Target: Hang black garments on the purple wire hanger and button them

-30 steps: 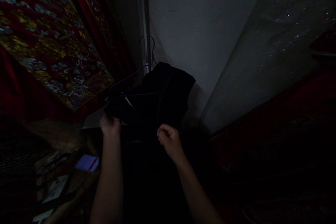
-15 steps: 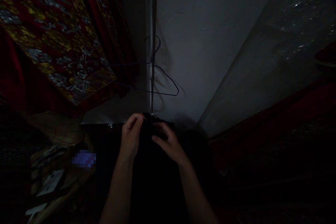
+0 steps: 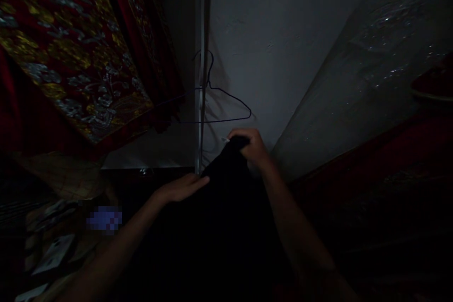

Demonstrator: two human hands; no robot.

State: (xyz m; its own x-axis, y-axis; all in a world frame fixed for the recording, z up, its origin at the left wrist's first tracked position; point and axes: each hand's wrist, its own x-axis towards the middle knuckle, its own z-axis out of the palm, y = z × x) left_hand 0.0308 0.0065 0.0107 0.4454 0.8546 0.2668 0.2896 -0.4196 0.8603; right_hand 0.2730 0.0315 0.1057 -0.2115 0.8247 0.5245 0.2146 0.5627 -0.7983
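A black cloth or garment point(image 3: 219, 217) fills the lower middle of the view; the dark hides its outline and kind. My right hand point(image 3: 253, 144) has its fingers closed around the upper edge of it, where a small white bit, perhaps a tag, pokes out. Lower and to the left, my left hand point(image 3: 187, 186) lies along the cloth's edge with fingers stretched out. Above both hands, a dark blue wire hanger point(image 3: 231, 119) hangs at a thin upright pole, with nothing on its right half.
Red cloth with gold and silver embroidery point(image 3: 81, 56) hangs at the upper left. The pale pole point(image 3: 202, 23) stands before a grey wall point(image 3: 269, 23). Shiny clear plastic point(image 3: 385, 52) covers something on the right. A white phone-like object point(image 3: 53, 255) lies lower left.
My right hand has moved up and right, raising the cloth's edge. My left hand has turned flatter and dropped slightly. The hanger has swung a little to the right.
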